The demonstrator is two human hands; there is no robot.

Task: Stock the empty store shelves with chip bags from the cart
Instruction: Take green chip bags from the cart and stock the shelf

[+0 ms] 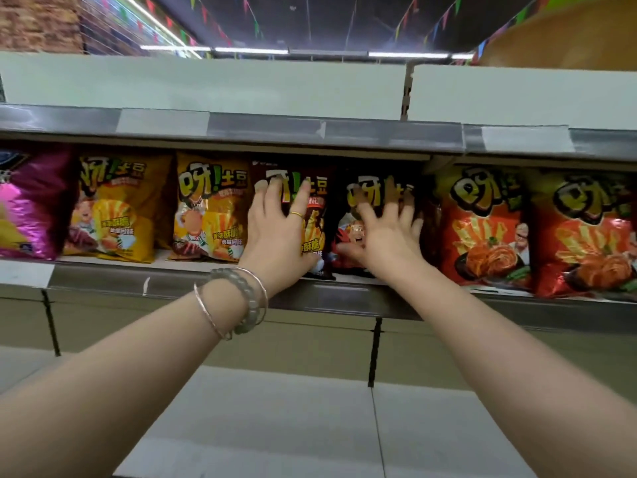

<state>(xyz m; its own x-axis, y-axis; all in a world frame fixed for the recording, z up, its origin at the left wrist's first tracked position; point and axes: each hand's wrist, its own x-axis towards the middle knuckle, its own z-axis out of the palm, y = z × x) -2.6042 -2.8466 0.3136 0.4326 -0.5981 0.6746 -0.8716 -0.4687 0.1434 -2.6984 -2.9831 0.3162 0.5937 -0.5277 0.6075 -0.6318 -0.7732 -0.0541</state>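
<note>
Purple bag [31, 201], left edge: crinkled glossy foil. Yellow bags [117, 208] and red bags [482, 229]: shiny plastic film, creased. Shelf rail [344, 298], centre: dull grey metal, smooth. Bangle [208, 319]: polished metal. Bead bracelet [251, 301]: translucent, glassy. Brick wall [34, 22], upper left: rough.

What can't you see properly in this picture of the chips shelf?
All in the head view:
Cart: not in the frame.
Left dark bag: front mostly covered by the left hand.
Right hand: motion-blurred, so whether it touches the right dark bag is unclear.
Purple bag: cut off by the left edge.
Farthest-right red bag: cut off by the right edge.
</note>
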